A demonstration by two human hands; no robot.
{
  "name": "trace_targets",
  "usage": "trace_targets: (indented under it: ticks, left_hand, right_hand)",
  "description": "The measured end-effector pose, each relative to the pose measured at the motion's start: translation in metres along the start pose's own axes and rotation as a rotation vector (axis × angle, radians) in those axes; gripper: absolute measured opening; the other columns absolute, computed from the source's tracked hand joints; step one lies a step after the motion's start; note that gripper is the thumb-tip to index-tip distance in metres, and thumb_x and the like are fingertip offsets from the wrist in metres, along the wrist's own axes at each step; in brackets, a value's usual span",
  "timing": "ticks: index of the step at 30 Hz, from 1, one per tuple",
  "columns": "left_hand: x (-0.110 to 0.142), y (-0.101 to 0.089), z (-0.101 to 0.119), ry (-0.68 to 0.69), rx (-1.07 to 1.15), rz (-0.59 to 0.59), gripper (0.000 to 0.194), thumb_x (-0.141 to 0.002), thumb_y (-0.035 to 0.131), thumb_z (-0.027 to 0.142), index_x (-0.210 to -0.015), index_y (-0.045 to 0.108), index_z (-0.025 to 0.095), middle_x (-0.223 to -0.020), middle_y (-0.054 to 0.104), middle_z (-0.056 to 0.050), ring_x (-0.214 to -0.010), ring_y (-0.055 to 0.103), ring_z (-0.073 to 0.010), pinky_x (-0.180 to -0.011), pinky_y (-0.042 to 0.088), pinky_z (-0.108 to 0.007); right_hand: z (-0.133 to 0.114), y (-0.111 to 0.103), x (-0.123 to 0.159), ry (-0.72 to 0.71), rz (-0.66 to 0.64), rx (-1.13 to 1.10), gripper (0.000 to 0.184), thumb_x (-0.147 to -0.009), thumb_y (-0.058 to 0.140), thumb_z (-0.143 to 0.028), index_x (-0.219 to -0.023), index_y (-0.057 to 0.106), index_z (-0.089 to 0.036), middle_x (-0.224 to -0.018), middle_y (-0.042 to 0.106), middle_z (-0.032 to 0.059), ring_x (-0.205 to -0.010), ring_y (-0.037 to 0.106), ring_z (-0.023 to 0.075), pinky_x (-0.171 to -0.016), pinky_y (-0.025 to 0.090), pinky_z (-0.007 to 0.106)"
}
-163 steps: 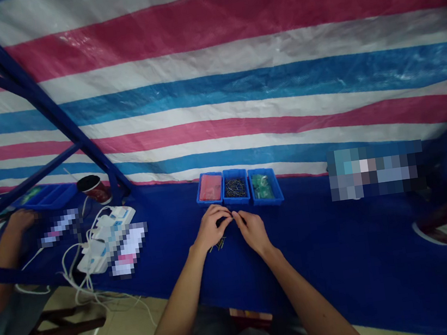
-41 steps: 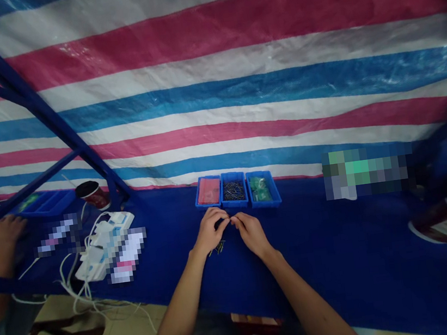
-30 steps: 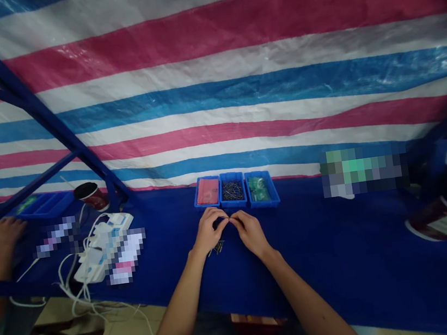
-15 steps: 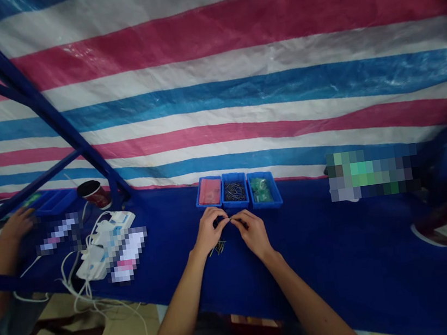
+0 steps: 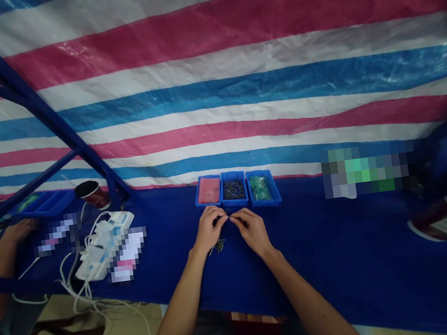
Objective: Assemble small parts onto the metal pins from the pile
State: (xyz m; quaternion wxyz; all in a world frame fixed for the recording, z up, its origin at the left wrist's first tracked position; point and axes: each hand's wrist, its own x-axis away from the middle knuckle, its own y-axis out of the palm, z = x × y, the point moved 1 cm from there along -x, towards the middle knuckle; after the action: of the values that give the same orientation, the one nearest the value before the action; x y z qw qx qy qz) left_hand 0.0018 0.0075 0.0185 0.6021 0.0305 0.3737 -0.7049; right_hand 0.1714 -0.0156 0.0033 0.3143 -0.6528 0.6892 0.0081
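Left hand point(image 5: 210, 229) and right hand point(image 5: 253, 230) pinch a piece point(image 5: 229, 217) inside the table edge point(image 5: 245, 303)

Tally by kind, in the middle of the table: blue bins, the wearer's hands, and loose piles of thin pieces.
Blue bins: 3 (left bin, middle bin, right bin)
Wearer's hands: 2 (left hand, right hand)
Loose piles: 1 (pile of thin pieces)
Total: 6

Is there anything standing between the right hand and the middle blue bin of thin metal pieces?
Nothing visible stands between the right hand and the middle blue bin; only a narrow strip of blue tabletop separates them.
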Motion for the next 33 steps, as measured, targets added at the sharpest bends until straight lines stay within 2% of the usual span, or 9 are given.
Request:
trace_targets:
  ticks: [18,23,33]
  left_hand:
    - [0.0027,0.0014,-0.002,-0.017,0.002,-0.018,0.047,-0.1,0.046,0.033,-0.056,0.051,0.017,-0.077,0.061,-0.006,-0.089,0.056,-0.0188,-0.083,0.046,-0.033]
    - [0.0022,0.0,-0.0002,-0.022,0.001,-0.039,0.042,-0.099,0.048,0.033,-0.06,0.055,0.017,-0.075,0.061,-0.005,-0.085,0.056,-0.018,-0.081,0.045,-0.032]
    - [0.0018,0.0015,-0.004,-0.017,0.015,-0.028,0.024,-0.095,0.056,0.032,-0.078,0.065,0.018,-0.087,0.066,-0.006,-0.09,0.058,-0.0196,-0.085,0.047,-0.034]
  right_hand:
    - [0.0005,0.0017,0.0024,-0.051,-0.125,0.034,0.022,-0.098,0.051,-0.033,-0.092,0.068,-0.021,-0.083,0.067,0.0038,-0.074,0.063,0.0182,-0.068,0.046,0.028]
    - [0.0,0.0012,0.0016,-0.056,-0.126,0.033,0.023,-0.099,0.048,-0.031,-0.092,0.068,-0.022,-0.086,0.069,0.0041,-0.078,0.065,0.0189,-0.07,0.047,0.028]
    - [0.0034,0.0036,0.0009,-0.031,-0.117,0.033,0.023,-0.099,0.047,-0.032,-0.096,0.068,-0.022,-0.087,0.07,0.005,-0.078,0.066,0.0197,-0.069,0.047,0.028]
